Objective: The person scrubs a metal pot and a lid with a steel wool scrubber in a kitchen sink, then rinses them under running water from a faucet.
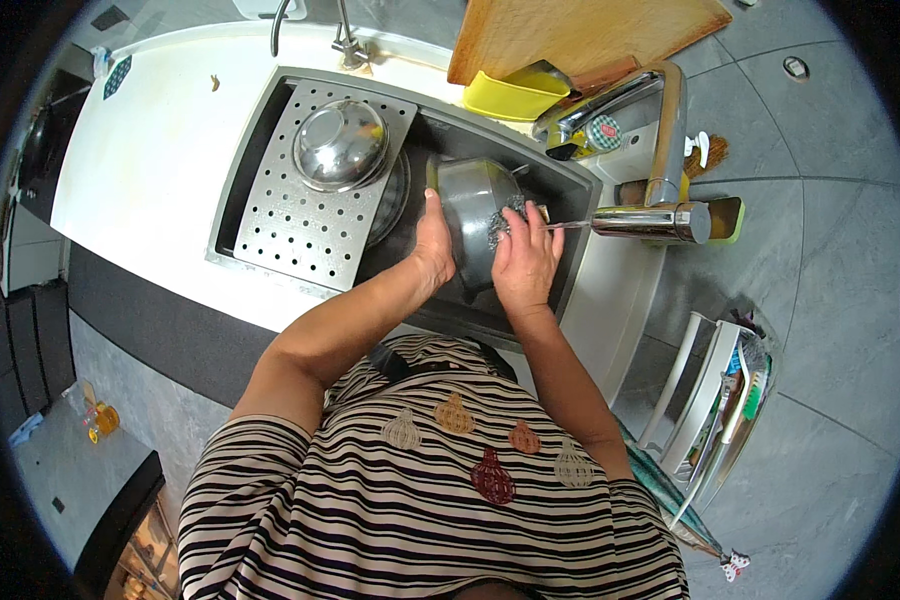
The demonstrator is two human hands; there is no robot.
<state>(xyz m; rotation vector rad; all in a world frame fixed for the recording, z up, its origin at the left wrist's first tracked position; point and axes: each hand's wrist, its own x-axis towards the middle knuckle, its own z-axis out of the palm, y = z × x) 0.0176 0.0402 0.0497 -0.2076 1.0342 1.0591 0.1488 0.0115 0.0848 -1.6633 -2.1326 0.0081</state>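
Observation:
In the dark sink [390, 281] a metal pot [469, 214] lies tipped on its side. My left hand [435, 236] grips it by its rim on the left, thumb up along the edge. My right hand [529, 259] presses a steel wool scourer [504, 225] against the pot's outer wall. A thin stream of water runs from the chrome faucet [645, 223] onto the fingers of that hand. Left of the pot, an upturned steel bowl [339, 142] rests on a perforated metal drain board [300, 225]. Part of another round metal vessel [394, 202] shows beneath the board's right edge.
Behind the sink stand a yellow container [514, 97], a wooden cutting board [577, 37] and a bottle with a checked lid [602, 133]. A small tap [350, 52] rises at the back. At right hangs a white rack [709, 405] with brushes. White countertop [157, 165] extends left.

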